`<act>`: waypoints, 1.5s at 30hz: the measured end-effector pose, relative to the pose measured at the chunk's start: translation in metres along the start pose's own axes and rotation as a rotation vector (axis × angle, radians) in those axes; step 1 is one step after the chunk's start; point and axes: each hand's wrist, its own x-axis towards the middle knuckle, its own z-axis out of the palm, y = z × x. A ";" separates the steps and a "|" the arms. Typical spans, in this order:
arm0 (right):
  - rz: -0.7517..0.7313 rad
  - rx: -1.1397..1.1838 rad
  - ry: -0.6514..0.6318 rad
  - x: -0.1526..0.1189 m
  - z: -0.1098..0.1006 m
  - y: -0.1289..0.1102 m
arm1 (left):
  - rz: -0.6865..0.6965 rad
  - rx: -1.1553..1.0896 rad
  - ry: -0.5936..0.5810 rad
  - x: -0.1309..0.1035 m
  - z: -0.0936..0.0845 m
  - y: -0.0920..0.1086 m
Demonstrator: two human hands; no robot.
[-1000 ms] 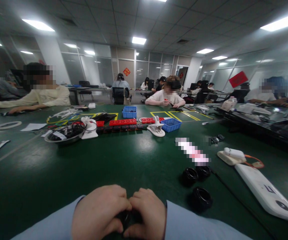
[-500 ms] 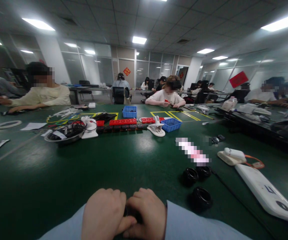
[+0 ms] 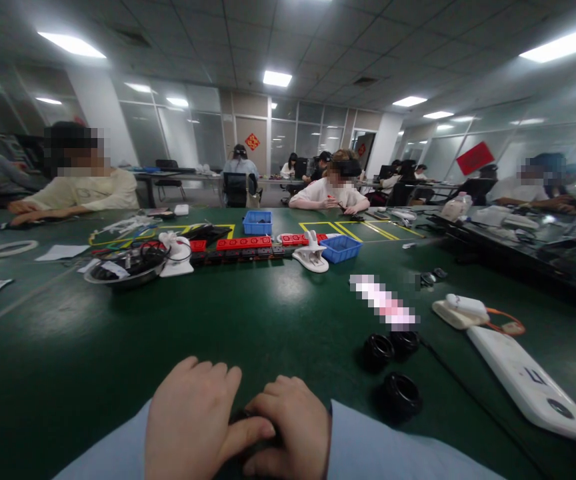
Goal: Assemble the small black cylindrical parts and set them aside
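Low in the middle, my left hand (image 3: 193, 413) is closed over a black part (image 3: 235, 467), its thumb pressed across the top. My right hand (image 3: 293, 423) wraps around the same part from the other side, thumb tucked below. Between them the part is mostly hidden, so I cannot make out its full shape. To the right of my right hand lie a black ring-shaped part (image 3: 402, 395) and, farther off, two similar rings, one (image 3: 378, 350) beside the other (image 3: 405, 341).
A white power bank-like device (image 3: 533, 387) lies at right, near a black cable (image 3: 461, 380). Farther back are blue bins (image 3: 341, 249), red power strips (image 3: 244, 243), a white clamp (image 3: 312, 257) and a metal bowl (image 3: 123, 277). Co-workers sit around the green table.
My left hand has shifted slightly left and up, with its fingers lifted a bit away from my right hand. The right hand stays nearly in place. The view has turned slightly.
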 end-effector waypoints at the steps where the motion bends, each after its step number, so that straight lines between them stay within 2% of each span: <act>1: -0.010 0.003 0.005 0.000 0.000 0.000 | 0.022 -0.022 -0.003 -0.001 -0.005 -0.003; 4: -0.019 -0.023 0.005 -0.001 0.000 0.001 | 0.178 -0.131 -0.060 -0.005 -0.013 -0.013; 8: -0.024 -0.067 0.000 0.000 0.001 0.001 | 0.419 -0.280 -0.173 -0.009 -0.012 -0.024; 12: -0.028 -0.079 -0.028 0.001 0.000 0.000 | 0.467 -0.277 -0.250 -0.006 -0.008 -0.024; 17: -0.022 -0.078 -0.029 0.000 -0.004 -0.003 | 0.429 -0.221 -0.262 -0.002 -0.007 -0.020; 24: -0.030 -0.061 0.007 0.000 -0.001 0.000 | 0.241 -0.084 -0.235 -0.001 -0.008 -0.007; 30: -0.019 -0.068 -0.009 0.001 -0.002 -0.002 | 0.067 -0.004 -0.177 0.002 0.002 0.006; 35: 0.002 -0.048 -0.025 0.001 -0.003 -0.004 | 0.022 0.010 -0.047 0.004 0.011 0.009; 40: -0.003 -0.038 -0.021 0.001 0.000 -0.002 | 0.025 0.037 -0.012 0.006 0.020 0.006; 42: -0.001 -0.036 -0.015 0.001 0.001 -0.001 | 0.029 0.039 -0.015 0.005 0.019 0.002; 45: -0.008 -0.016 0.004 -0.001 0.002 0.001 | 0.046 0.015 0.022 0.002 0.006 -0.007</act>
